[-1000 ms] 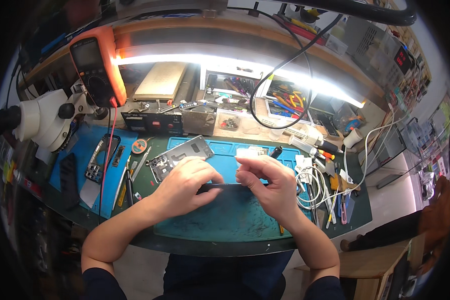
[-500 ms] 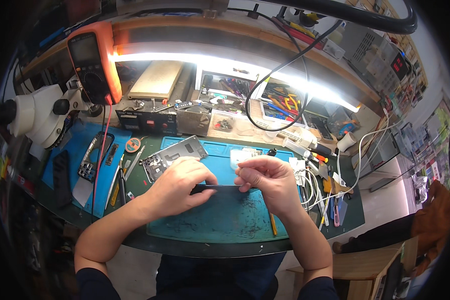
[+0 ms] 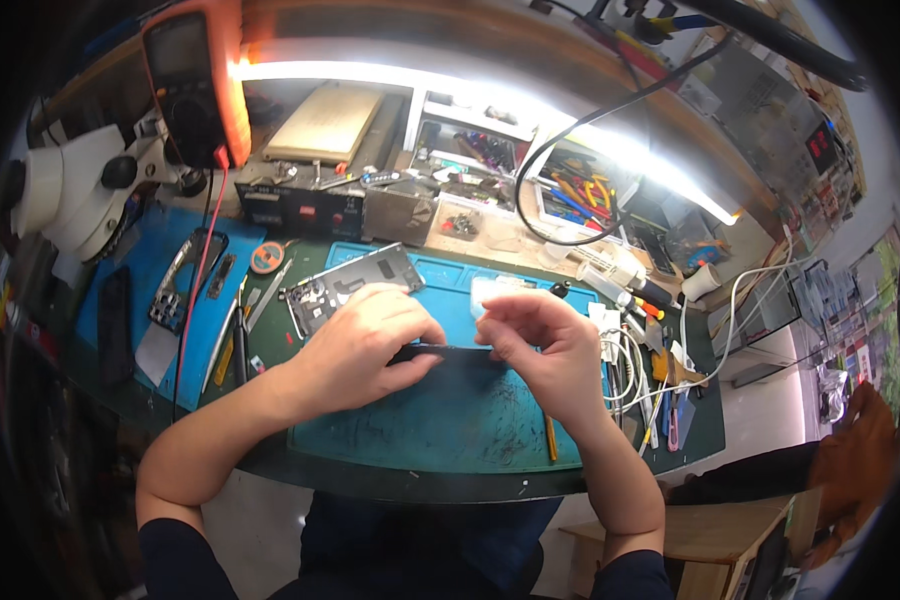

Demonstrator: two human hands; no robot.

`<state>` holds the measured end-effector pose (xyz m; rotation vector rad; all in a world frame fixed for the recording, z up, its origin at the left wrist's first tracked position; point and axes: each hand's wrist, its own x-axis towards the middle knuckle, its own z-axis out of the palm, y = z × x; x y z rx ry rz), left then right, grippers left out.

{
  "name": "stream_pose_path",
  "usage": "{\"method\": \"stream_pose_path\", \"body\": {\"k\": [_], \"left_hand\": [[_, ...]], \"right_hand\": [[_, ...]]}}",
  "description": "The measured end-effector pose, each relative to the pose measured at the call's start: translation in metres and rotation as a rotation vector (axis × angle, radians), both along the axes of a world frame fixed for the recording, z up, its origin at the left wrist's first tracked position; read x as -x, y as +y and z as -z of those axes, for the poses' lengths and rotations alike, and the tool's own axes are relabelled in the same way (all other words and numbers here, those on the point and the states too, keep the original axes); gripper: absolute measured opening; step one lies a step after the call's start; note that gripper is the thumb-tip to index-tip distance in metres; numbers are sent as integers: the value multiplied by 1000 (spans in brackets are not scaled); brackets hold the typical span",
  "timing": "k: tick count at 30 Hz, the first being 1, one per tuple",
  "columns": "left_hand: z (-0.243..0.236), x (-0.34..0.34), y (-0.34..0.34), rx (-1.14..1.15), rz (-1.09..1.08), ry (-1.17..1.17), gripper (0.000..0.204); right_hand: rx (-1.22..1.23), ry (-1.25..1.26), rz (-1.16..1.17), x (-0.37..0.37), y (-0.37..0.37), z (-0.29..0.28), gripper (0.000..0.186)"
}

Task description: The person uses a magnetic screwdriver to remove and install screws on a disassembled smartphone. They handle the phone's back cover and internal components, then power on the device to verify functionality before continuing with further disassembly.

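Observation:
A thin dark flat panel (image 3: 457,352), seen nearly edge-on and like a phone part, is held level above the blue work mat (image 3: 420,425). My left hand (image 3: 370,345) grips its left end between thumb and fingers. At the other end my right hand (image 3: 548,345) is closed, its lower fingers on the panel and its thumb and forefinger pinched just above. Whether something tiny sits in that pinch is hidden. Behind my left hand lies a grey device back cover (image 3: 360,285) with camera openings. A small whitish translucent piece (image 3: 487,290) lies beyond my right fingers.
On the left are a microscope (image 3: 70,195), an orange multimeter (image 3: 195,90) with a red lead, and a phone frame (image 3: 185,280) on a blue mat. Coiled white cables (image 3: 625,365) and hand tools crowd the right. A black cable (image 3: 520,190) loops overhead.
The view has shifted slightly, so the bench sits a little differently in it. Both hands still hold the panel, and the right thumb and forefinger have moved slightly.

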<state>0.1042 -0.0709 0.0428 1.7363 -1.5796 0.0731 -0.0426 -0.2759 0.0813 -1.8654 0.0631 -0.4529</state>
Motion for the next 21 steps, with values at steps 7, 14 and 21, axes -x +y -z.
{"method": "stream_pose_path", "body": {"k": [7, 14, 21], "left_hand": [[5, 2, 1, 37, -28, -2, 19], [7, 2, 0, 55, -36, -14, 21], [8, 2, 0, 69, -50, -45, 21]], "right_hand": [[724, -256, -63, -10, 2, 2, 13], [846, -312, -86, -12, 8, -1, 19], [874, -205, -95, -9, 12, -9, 25]]}}
